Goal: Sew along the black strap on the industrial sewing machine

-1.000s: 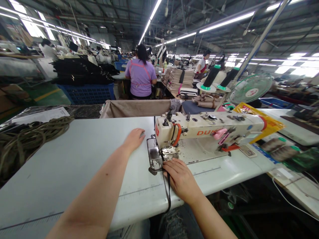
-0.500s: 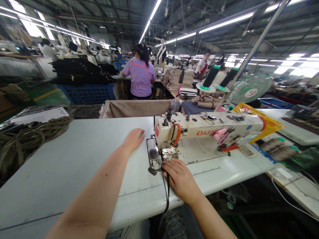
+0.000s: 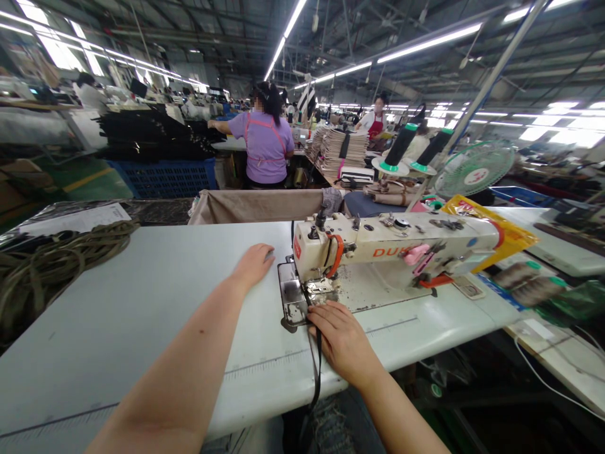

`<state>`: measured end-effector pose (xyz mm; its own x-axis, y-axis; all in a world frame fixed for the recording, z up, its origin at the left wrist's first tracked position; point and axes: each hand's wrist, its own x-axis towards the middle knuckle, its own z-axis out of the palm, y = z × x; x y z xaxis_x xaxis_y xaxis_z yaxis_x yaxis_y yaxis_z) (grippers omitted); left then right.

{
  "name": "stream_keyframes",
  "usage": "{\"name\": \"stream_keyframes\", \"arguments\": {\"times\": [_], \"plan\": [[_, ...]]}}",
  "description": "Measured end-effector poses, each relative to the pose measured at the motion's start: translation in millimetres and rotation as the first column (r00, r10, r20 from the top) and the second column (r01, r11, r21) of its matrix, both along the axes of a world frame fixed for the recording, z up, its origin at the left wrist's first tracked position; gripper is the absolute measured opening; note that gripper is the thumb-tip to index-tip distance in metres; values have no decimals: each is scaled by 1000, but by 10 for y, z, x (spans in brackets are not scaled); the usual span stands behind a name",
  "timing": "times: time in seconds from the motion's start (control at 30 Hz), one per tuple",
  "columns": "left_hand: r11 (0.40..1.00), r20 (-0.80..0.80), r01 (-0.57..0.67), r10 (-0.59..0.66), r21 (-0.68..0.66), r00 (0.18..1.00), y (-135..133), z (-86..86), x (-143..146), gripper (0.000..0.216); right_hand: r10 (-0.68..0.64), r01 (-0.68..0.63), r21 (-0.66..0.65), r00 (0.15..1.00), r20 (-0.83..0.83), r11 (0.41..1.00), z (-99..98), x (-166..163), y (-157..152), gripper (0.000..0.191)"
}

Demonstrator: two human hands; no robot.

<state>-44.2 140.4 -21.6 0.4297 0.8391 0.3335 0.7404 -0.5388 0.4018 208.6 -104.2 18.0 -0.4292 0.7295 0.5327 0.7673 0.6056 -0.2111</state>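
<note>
A cream sewing machine (image 3: 392,244) stands on the white table (image 3: 142,315). A narrow black strap (image 3: 316,372) runs from under its needle plate (image 3: 293,302) toward me and hangs over the table's front edge. My right hand (image 3: 343,340) lies on the strap just in front of the needle, fingers pressed together on it. My left hand (image 3: 255,265) rests on the table left of the machine head, behind the needle plate, fingers curled down; what they hold, if anything, is hidden.
Coiled olive webbing (image 3: 51,265) lies at the table's left end. A fabric bin (image 3: 258,205) hangs behind the table. Thread cones (image 3: 401,148), a fan (image 3: 475,169) and a yellow packet (image 3: 501,230) are at the right. A person in purple (image 3: 265,145) works beyond.
The strap's hanging end has shifted slightly toward the table edge. My hands have barely moved. The person in purple has reached an arm out to the left.
</note>
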Motion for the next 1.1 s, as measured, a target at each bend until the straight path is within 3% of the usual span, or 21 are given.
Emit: {"name": "stream_keyframes", "arguments": {"times": [1.1], "plan": [[1000,11,6,-6,-15,1000,-12,20,-6,29,6,-6,22,1000,-10,1000,-7,-1,6,26]]}}
